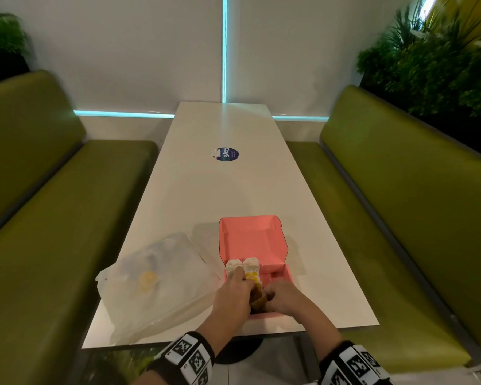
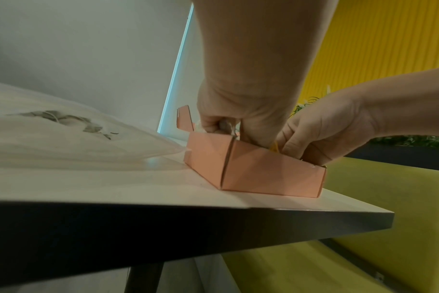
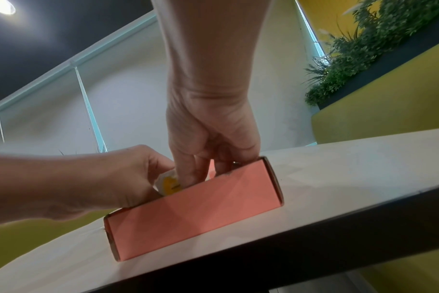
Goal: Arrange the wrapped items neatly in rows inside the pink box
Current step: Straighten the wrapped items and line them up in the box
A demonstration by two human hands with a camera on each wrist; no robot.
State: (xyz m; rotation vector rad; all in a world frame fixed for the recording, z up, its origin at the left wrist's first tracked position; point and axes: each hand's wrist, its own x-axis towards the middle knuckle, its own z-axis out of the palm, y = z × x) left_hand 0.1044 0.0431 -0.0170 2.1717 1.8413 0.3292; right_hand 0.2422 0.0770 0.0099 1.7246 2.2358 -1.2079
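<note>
The pink box (image 1: 278, 269) lies open near the table's front edge, its lid (image 1: 252, 237) standing back. Two white wrapped items (image 1: 243, 264) stand side by side in its far left corner. Both hands reach into the box. My left hand (image 1: 238, 284) curls round a wrapped item with a yellow label (image 3: 169, 183), which also shows as the yellow and brown item (image 1: 257, 290) between the hands. My right hand (image 1: 277, 297) points its fingers (image 3: 192, 170) down beside that item. The box wall (image 3: 193, 214) hides the right fingertips.
A large clear plastic bag (image 1: 156, 282) holding more wrapped items lies on the white table (image 1: 222, 190), left of the box. A round blue sticker (image 1: 227, 154) marks the table's middle. Green benches (image 1: 400, 218) flank both sides.
</note>
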